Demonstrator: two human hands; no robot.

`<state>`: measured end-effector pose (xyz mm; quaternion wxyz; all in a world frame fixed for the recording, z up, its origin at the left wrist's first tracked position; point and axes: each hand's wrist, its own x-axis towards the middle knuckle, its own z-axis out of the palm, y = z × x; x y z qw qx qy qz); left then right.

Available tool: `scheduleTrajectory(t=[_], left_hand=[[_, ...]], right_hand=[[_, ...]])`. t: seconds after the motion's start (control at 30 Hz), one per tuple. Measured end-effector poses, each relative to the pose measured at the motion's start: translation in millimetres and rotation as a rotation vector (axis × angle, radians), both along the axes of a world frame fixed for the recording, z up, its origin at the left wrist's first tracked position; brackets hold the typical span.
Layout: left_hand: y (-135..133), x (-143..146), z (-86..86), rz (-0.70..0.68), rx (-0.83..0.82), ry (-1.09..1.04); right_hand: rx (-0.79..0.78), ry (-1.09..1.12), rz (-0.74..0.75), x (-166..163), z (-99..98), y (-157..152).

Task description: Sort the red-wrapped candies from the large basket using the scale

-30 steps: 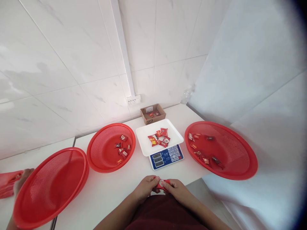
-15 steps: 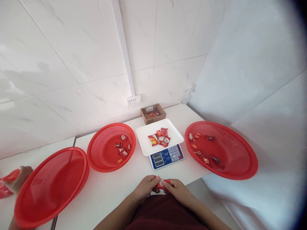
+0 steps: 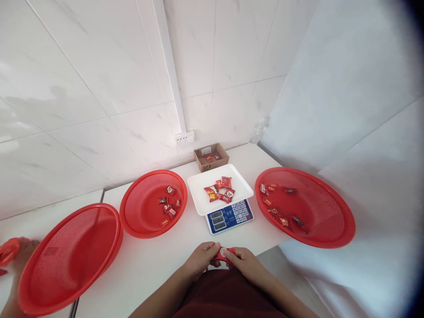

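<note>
My left hand (image 3: 202,259) and my right hand (image 3: 243,259) meet at the near edge of the white table (image 3: 155,260). Both pinch one small red packet (image 3: 222,255) between their fingertips. Just beyond them stands a blue scale (image 3: 229,215) whose white tray (image 3: 202,184) carries several red candy packets (image 3: 220,191). A small red basket (image 3: 139,207) to the left of the scale holds several packets. A large red basket (image 3: 324,212) to the right holds several more.
A large red basket (image 3: 69,256) sits at the far left. Another person's hand (image 3: 18,256) with a red bag (image 3: 7,251) shows beside it. A small cardboard box (image 3: 210,157) with packets stands by the tiled wall, under a socket (image 3: 184,139).
My hands stay together on the red packet. The other person's hand at the far left has moved down and left with the red bag.
</note>
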<state>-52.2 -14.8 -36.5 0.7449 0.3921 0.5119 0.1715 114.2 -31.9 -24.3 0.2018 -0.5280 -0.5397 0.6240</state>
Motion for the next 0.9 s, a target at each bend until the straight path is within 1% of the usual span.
scheduleTrajectory(t=[0.17,0.37,0.47,0.53,0.57,0.6,0.63,0.7,0.77,0.8,0.83,0.9], left_hand=[[-0.4,-0.4,-4.1,0.007,-0.005,-0.009],[-0.7,-1.2,-4.7,0.034,-0.011,-0.030],[-2.3,0.5,-7.4,0.052,0.004,-0.070],[-1.9,1.3,-10.2,0.094,0.005,-0.118],[-0.3,0.6,-11.4,0.144,-0.008,-0.142],[2.5,-1.3,-12.4,0.224,-0.037,-0.161],[6.5,-4.9,-13.2,0.336,-0.079,-0.171],[18.2,-18.1,-15.0,0.612,-0.188,-0.165],[32.4,-38.9,-18.3,0.879,-0.273,-0.150],[39.1,-51.1,-20.9,0.984,-0.290,-0.139],[44.8,-63.8,-24.2,1.070,-0.290,-0.119],[51.7,-88.2,-32.0,1.172,-0.255,-0.003]], right_hand=[[-0.004,-0.008,-0.002,0.0,-1.8,-0.1],[0.006,0.020,-0.013,-1.0,-5.0,-0.9],[0.003,0.025,-0.008,-1.3,-4.9,-0.5],[-0.002,0.014,-0.015,-0.7,-5.6,-0.3],[-0.003,0.002,-0.023,-0.1,-6.2,-0.3],[-0.003,-0.014,-0.031,0.6,-7.1,-0.4],[-0.003,-0.031,-0.039,1.4,-8.0,-0.4],[-0.002,-0.052,-0.040,2.7,-9.4,-0.3],[0.005,-0.055,-0.027,3.2,-9.8,0.4],[0.008,-0.055,-0.020,3.0,-9.5,1.2],[0.008,-0.056,-0.012,2.6,-9.1,2.1],[0.003,-0.061,0.008,1.2,-7.8,4.3]])
